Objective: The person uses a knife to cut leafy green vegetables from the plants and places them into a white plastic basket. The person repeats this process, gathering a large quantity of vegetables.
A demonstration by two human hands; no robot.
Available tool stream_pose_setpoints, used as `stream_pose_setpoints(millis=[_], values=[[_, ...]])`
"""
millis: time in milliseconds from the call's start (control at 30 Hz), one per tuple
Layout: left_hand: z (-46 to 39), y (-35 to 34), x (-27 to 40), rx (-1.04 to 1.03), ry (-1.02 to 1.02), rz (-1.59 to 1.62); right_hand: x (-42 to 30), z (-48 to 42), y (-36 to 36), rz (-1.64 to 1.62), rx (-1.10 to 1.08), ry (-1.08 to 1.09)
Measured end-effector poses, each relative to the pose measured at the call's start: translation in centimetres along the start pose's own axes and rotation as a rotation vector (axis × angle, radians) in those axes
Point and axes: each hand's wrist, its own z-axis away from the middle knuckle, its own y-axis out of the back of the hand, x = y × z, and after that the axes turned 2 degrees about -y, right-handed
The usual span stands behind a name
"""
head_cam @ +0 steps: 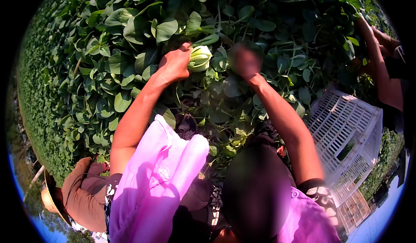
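My left hand (175,62) grips a head of bok choy (200,58). The pale green stalk base shows on the right side of the fingers, and part of its leaves is hidden. Level with it on the right, my right hand (245,60) is over the leaves, and a blur covers it. Its fingers cannot be made out, nor whether anything is in them. Dense leafy green plants (122,61) surround both hands. Between my forearms lie yellowish leaves and loose stems (232,142) close to the ground.
At right stands a white slatted plastic crate (344,122), with another crate (354,207) beyond it. A person's arms (377,61) reach into the plants at far right. Another person in a straw hat (50,197) is at lower left. Pink cloth (156,184) hangs before me.
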Motion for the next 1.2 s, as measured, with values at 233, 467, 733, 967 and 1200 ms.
stream_pose_setpoints(millis=[233,467,733,967,1200], values=[[1.2,0.1,0.2,0.02,-0.007,-0.037,-1.8,-0.7,0.6,0.261,0.019,0.087],[5.2,6.0,5.7,-0.001,-0.156,0.436,0.7,2.1,5.3,-1.207,-0.109,-0.488],[4.6,5.6,8.8,-0.193,-0.37,0.817,-3.5,2.2,16.4,-1.893,-0.187,-0.566],[3.0,3.5,6.6,-0.478,-0.17,1.446,-1.6,4.0,20.6,-1.66,-0.06,-0.429],[0.6,4.2,11.0,-0.343,-0.282,1.577,-2.8,5.2,22.3,-1.558,-0.172,-0.362]])
